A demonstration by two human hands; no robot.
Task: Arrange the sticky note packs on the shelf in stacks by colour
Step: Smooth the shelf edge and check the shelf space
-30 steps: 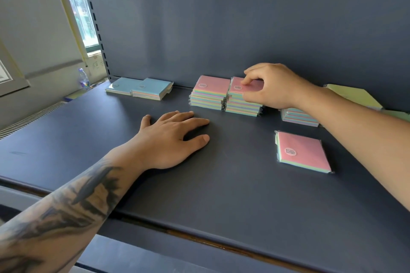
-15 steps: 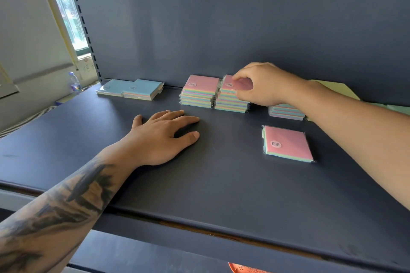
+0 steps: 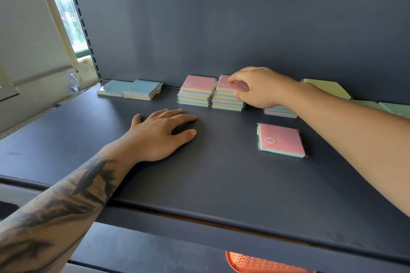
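Observation:
Two stacks of pink-topped sticky note packs stand side by side at the back of the dark shelf (image 3: pixel 221 184): the left stack (image 3: pixel 196 94) and the right stack (image 3: pixel 226 99). My right hand (image 3: pixel 259 87) pinches the top pink pack (image 3: pixel 226 84) of the right stack, fingers on top and thumb at its front edge. My left hand (image 3: pixel 159 134) rests flat on the shelf, fingers straight. A single pink pack (image 3: pixel 280 141) lies nearer me on the right. Blue packs (image 3: pixel 131 91) lie at the back left. A low pile (image 3: pixel 280 112) sits partly hidden behind my right wrist.
Yellow-green packs (image 3: pixel 328 87) and green ones (image 3: pixel 392 108) lie along the back wall at the right. The shelf's back panel rises right behind the stacks. An orange perforated basket (image 3: pixel 259 262) shows below the shelf's front edge. A plastic bottle (image 3: pixel 74 84) stands off the shelf's left end.
The view has shifted slightly. My right hand stays on the top pink pack of the right stack, its fingers a little further along it. My left hand has not moved.

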